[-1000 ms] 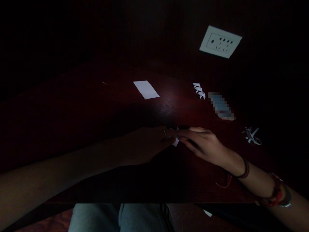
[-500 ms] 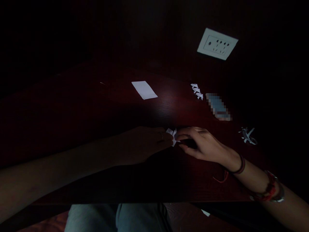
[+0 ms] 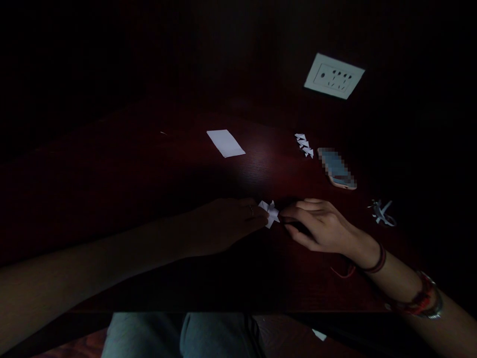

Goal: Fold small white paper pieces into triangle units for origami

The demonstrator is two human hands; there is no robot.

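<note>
A small white folded-paper star [image 3: 273,214] lies on the dark red table in the middle of the view. My left hand [image 3: 223,223], in deep shadow and wearing a ring, reaches in from the left with its fingertips holding the star's left side. Just past the star's right point is my right hand [image 3: 322,226]. Its fingers are bent, with a gap between thumb and forefinger, and nothing shows between them. Whether its fingertips still touch the paper's tip is hard to see.
Farther back lie a white paper sheet [image 3: 225,143], a row of several small folded paper pieces [image 3: 304,145] and a blurred phone [image 3: 337,169]. White scraps or strips [image 3: 383,214] sit at the right. A socket plate [image 3: 334,76] is on the wall. Below the table edge, a white scrap [image 3: 319,335] shows.
My right hand has drawn slightly right, off the star, leaving more of the paper showing. My left hand stays at the star's left side. The view has shifted slightly.
</note>
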